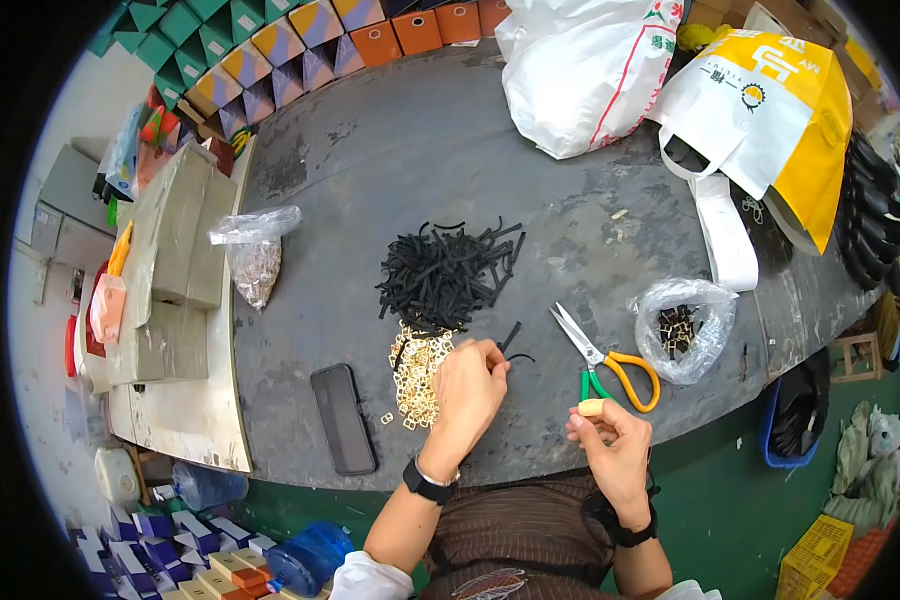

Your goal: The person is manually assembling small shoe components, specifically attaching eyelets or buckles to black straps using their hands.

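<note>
My left hand [471,385] is closed at the right edge of a pile of small gold-coloured buckles [417,385]; its fingertips are turned away, so what they hold is hidden. Just beyond its fingers lie a couple of loose black strips [511,335]. Behind the buckles is a heap of short black strips [445,275]. My right hand [618,450] is raised over the table's near edge, thumb and fingers drawn together, with a yellowish wrap [591,408] around a fingertip. Anything pinched there is too small to tell. Scissors [585,340] with orange and green handles lie just beyond this hand.
An open plastic bag [686,330] of black-and-gold pieces sits right of the scissors. A phone [343,418] and another plastic bag [257,258] lie on the left. Large shopping bags [580,75] stand at the far right, stacked boxes [300,45] along the back.
</note>
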`<state>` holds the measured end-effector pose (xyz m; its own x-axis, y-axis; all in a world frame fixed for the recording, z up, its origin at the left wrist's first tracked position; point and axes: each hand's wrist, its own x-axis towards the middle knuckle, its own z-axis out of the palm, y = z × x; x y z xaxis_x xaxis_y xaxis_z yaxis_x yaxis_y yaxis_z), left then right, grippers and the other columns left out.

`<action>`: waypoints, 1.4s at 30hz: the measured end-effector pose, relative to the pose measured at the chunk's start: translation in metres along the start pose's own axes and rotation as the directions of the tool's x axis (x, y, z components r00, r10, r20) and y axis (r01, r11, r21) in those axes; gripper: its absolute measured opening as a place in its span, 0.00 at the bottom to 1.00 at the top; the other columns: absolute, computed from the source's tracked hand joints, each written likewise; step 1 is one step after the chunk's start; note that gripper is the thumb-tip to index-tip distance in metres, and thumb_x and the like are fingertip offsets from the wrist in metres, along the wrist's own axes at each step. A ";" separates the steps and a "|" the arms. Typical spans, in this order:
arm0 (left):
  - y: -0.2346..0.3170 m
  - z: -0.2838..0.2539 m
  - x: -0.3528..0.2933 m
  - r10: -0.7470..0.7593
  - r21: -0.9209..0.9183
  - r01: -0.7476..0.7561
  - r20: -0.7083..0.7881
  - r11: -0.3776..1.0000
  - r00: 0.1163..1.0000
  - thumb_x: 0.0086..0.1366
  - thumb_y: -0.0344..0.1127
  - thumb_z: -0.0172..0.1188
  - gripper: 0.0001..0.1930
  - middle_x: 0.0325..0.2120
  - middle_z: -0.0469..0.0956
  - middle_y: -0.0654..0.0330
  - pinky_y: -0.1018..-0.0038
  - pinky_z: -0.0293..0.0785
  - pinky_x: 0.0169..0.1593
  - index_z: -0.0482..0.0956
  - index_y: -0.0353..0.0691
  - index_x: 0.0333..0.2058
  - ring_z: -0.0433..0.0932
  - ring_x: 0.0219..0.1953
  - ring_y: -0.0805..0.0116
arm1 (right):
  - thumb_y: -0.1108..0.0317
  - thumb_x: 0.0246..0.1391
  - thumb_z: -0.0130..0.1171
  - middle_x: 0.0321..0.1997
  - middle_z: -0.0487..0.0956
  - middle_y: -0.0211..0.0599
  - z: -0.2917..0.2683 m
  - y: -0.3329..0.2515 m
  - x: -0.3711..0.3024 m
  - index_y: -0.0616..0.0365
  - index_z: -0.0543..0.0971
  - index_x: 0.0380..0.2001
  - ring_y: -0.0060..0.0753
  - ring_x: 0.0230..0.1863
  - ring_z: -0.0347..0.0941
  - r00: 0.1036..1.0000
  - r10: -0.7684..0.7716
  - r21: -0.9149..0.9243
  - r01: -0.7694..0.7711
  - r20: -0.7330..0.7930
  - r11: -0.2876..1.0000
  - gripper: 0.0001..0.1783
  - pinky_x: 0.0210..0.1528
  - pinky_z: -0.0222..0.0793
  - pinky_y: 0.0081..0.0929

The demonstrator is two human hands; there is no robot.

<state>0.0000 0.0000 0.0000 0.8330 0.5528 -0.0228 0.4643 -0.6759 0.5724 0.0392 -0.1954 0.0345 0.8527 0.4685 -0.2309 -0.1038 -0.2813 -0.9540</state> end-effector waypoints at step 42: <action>-0.046 -0.021 -0.046 -0.155 -0.200 0.138 -0.070 0.970 0.985 0.53 0.23 0.63 0.05 0.24 0.77 0.59 0.77 0.69 0.26 0.78 0.33 0.29 0.74 0.20 0.72 | 0.79 0.49 0.61 0.29 0.75 0.31 0.014 0.005 -0.017 0.70 0.80 0.36 0.17 0.26 0.73 0.963 0.041 0.222 -0.103 0.266 0.970 0.09 0.24 0.68 0.12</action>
<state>-0.0655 0.0159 -0.0078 0.7275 0.6840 -0.0535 0.5056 -0.4818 0.7157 0.0165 -0.1930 0.0307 0.6809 0.6624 -0.3125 -0.3019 -0.1348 -0.9438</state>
